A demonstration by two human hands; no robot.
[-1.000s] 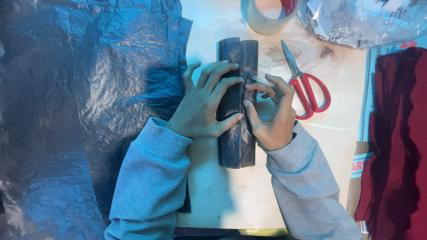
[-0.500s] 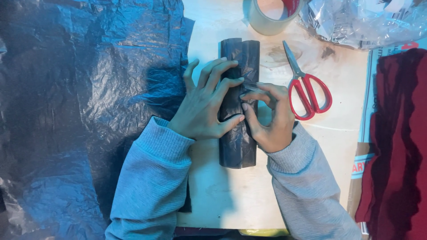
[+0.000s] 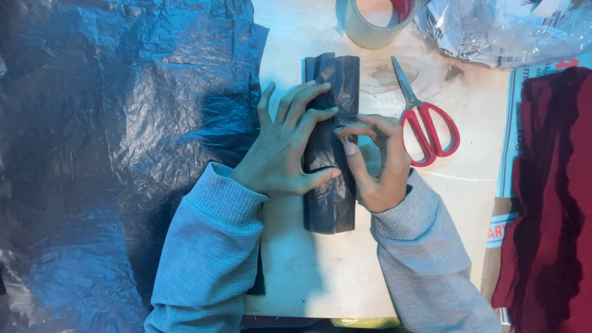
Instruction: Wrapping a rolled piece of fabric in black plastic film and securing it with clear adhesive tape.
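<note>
Black plastic, rolled into a long bundle [image 3: 331, 203], is lying upright along the middle of the pale desk [image 3: 308, 277], and we are working on it with both hands. We are pressing the left hand [image 3: 280, 154] flat over the bundle's left side, fingers spread and lying across the top of the wrap, thumb tucked against its lower middle. We are curling the right hand [image 3: 379, 163] in from the right, fingertips pinched together on the seam near the bundle's upper half; whether a strip of tape is sitting under them we cannot tell. Neither hand is closing around the bundle; both are bearing down on it.

Surroundings: a big crumpled sheet of dark plastic [image 3: 117, 154] is covering the desk's left part, its edge just beside the left wrist. Red-handled scissors [image 3: 425, 123] are lying just right of the right hand, blades pointing away. A roll of clear tape [image 3: 370, 28] is sitting beyond the bundle's far end. A clear crinkled bag [image 3: 518, 31] is lying top right, dark red cloth [image 3: 555, 197] along the right edge
</note>
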